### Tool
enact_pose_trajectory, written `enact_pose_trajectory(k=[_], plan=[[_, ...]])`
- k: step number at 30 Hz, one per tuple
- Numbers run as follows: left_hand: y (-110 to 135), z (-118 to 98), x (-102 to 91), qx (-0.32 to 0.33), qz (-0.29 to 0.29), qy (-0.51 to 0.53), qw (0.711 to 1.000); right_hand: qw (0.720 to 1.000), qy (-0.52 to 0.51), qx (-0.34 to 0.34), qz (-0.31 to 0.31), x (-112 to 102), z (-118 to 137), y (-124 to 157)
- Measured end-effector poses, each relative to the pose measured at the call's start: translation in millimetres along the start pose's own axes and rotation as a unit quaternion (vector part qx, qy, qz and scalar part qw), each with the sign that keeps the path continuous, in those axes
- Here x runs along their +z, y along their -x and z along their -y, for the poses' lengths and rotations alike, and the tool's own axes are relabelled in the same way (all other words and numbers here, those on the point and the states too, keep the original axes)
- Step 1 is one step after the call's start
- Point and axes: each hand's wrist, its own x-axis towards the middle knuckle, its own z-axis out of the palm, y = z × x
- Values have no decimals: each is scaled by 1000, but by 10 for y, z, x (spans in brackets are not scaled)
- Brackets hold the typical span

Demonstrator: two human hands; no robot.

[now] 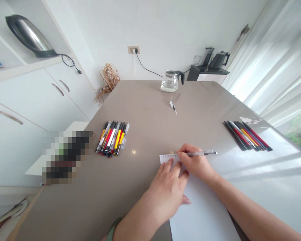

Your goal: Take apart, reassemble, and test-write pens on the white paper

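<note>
My right hand [195, 163] is closed around a clear-barrelled pen [203, 153], its tip at the top edge of a white sheet of paper [203, 214]. A short row of small written marks [168, 156] runs along that edge, left of the pen tip. With fingers spread, my left hand [168, 182] lies flat on the paper just below the marks. To the left, a pile of mixed pens [112, 139] in yellow, red, white, black and clear lies on the table. A second group of pens [248, 135], laid side by side, is at the right.
The brown table [145, 113] carries a glass pot [170, 82] of clear liquid at its far edge. In front of it lies a small white and black item [173, 107]. A blurred-out patch [67, 157] covers something by the left edge. Curtains [273, 67] hang right.
</note>
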Motion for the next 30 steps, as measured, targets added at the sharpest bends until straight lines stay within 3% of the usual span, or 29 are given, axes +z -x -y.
enact_pose_trajectory(k=[30], plan=[[-7,-6,7,4,0,-11,1000,1000,15,4,3,-6,2,10]])
